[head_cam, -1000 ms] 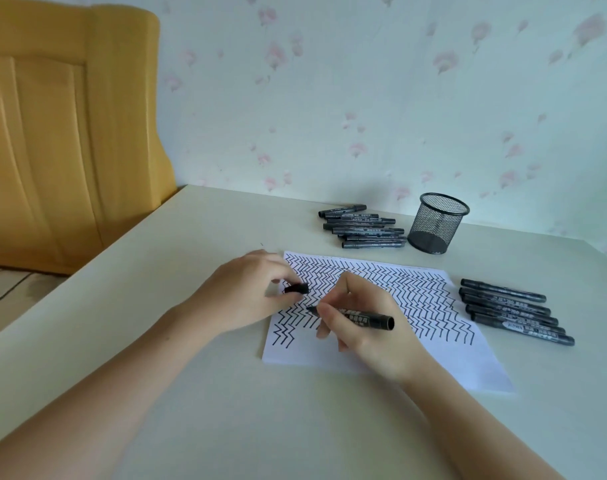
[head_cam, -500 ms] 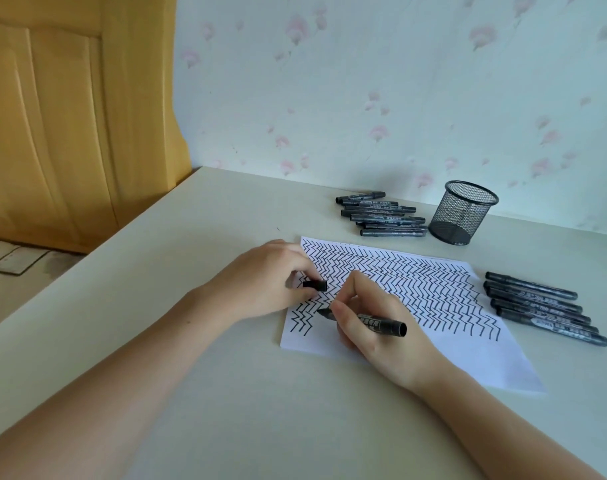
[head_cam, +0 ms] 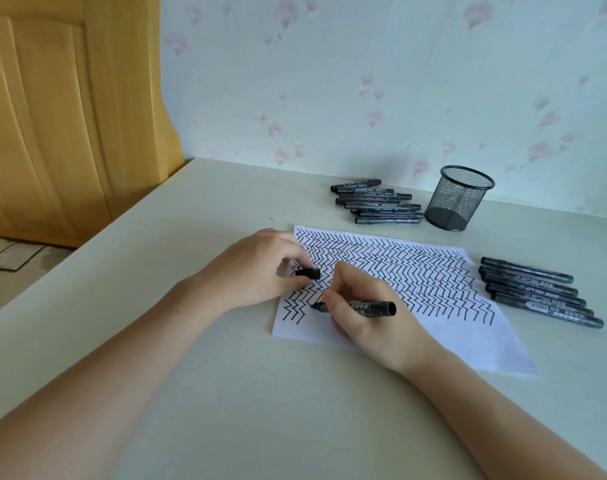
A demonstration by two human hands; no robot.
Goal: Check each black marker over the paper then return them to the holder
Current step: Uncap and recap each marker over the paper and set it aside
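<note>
Marker (head_cam: 366, 307) in use lies low and slanted in the right hand (head_cam: 371, 318), its tip down at the lower left part of the paper (head_cam: 475, 344) and its blunt end pointing toward the right edge of the table (head_cam: 191, 358). The right hand's fingers (head_cam: 333, 301) are closed around the barrel in a writing grip. Beside it, the left hand (head_cam: 257, 268) rests on the paper's left edge, its fingers (head_cam: 304, 261) pinched closed on the black cap (head_cam: 308, 274).

Zigzag black lines cover most of the paper, which lies flat near the middle of the table; the strip along its near right side is bare white.

Just off the paper's right edge lies a row of capped markers (head_cam: 537, 292), side by side and roughly parallel, toward the table's right edge. Beyond the paper's far edge lies a second group of markers (head_cam: 378, 204), loosely stacked near the table's far edge. Right beside that group, on its right, the black mesh holder (head_cam: 459, 199) stands upright; no marker shows above its rim.

Behind the table's far edge rises a pale wall (head_cam: 364, 81) with a faint pink flower pattern, and a yellow wooden door (head_cam: 70, 109) stands past the far left corner.
</note>
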